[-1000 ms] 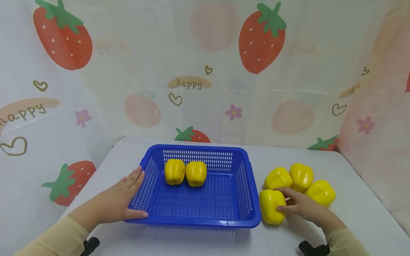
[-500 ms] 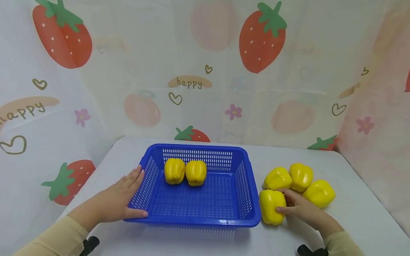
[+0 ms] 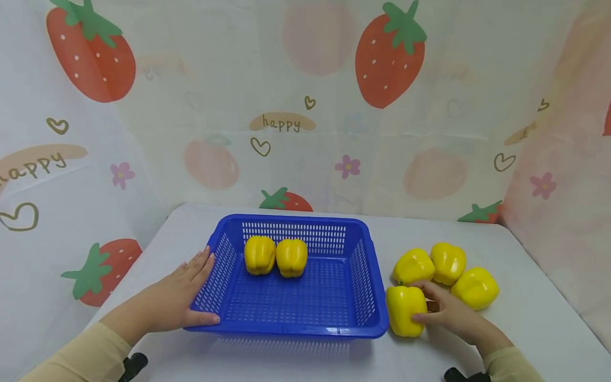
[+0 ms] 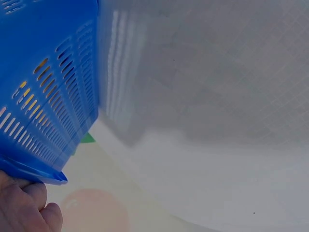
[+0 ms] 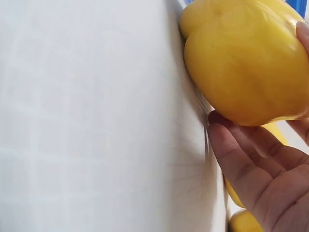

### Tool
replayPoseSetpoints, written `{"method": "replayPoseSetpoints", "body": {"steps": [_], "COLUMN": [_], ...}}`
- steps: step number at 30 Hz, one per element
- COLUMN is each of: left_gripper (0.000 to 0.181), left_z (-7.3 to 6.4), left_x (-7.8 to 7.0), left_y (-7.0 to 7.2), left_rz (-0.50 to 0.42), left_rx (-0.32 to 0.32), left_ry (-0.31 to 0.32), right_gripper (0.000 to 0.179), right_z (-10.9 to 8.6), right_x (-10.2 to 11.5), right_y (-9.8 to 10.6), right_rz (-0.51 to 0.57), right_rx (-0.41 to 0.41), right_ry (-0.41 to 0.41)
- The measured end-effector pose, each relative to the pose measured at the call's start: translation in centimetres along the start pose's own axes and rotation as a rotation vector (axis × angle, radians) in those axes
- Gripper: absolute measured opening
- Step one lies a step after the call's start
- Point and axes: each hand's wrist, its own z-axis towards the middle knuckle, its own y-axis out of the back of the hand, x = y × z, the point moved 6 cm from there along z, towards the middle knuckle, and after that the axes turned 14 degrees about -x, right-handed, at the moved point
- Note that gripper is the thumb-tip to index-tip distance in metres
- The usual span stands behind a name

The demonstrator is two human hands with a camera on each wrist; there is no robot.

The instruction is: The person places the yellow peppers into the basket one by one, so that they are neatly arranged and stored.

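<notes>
A blue plastic basket (image 3: 291, 331) stands on the white table, with two yellow bell peppers (image 3: 260, 255) side by side inside it. My left hand (image 3: 174, 297) rests along its left rim, fingers straight and thumb at the front corner; the left wrist view shows some fingers (image 4: 34, 205) at the rim. To the right of the basket, my right hand (image 3: 451, 313) holds another yellow bell pepper (image 3: 404, 313) between thumb and fingers. In the right wrist view this bell pepper (image 5: 246, 58) is low against the table, with fingers (image 5: 236, 159) at its side.
Behind my right hand lie several more bell peppers: one yellow bell pepper (image 3: 413, 266), a farther yellow bell pepper (image 3: 448, 263) and a rightmost yellow bell pepper (image 3: 475, 288). A strawberry-printed curtain (image 3: 324, 132) surrounds the white table (image 3: 267, 361).
The bell pepper in my right hand has shifted very slightly at its top, and the right hand has moved a touch to the left. My left hand and the basket stay in place.
</notes>
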Motion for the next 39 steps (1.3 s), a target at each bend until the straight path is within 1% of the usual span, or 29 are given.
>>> {"method": "replayPoseSetpoints", "body": {"steps": [7,12,14,18,21,26,27,31,39], "left_gripper": [0.112,0.112,0.112,0.112,0.111,0.111,0.111,0.111,0.11], "left_z": [0.0,0.0,0.0,0.0,0.0,0.0,0.0,0.1,0.1], "left_x": [0.1,0.0,0.0,0.0,0.0,0.0,0.0,-0.1,0.0], "left_y": [-0.1,-0.1,0.0,0.1,0.1,0.1,0.1,0.1,0.1], "left_rz": [0.004,0.011,0.012,0.009,0.008,0.014,0.017,0.017,0.024], "left_rx": [-0.004,-0.004,-0.005,-0.005,-0.005,-0.005,-0.006,-0.006,-0.008], "left_ry": [-0.005,-0.007,-0.007,-0.008,-0.009,-0.011,-0.012,-0.013,-0.016], "right_gripper": [0.057,0.057,0.057,0.058,0.058,0.058,0.058,0.057,0.054], "right_z": [-0.1,-0.3,-0.3,-0.4,-0.3,-0.3,-0.2,-0.2,0.1], "right_x": [0.2,0.7,1.0,1.3,1.4,2.0,2.2,3.0,5.3], "right_y": [0.1,0.6,0.8,1.1,1.4,2.1,2.2,2.8,3.9], "right_rz": [0.047,0.058,0.051,0.037,0.009,-0.041,-0.036,-0.037,-0.013], "right_rx": [-0.001,-0.023,-0.025,-0.022,-0.036,-0.061,-0.058,-0.059,-0.052], "right_ry": [0.05,0.066,0.07,0.053,0.038,0.044,0.047,0.08,0.177]}}
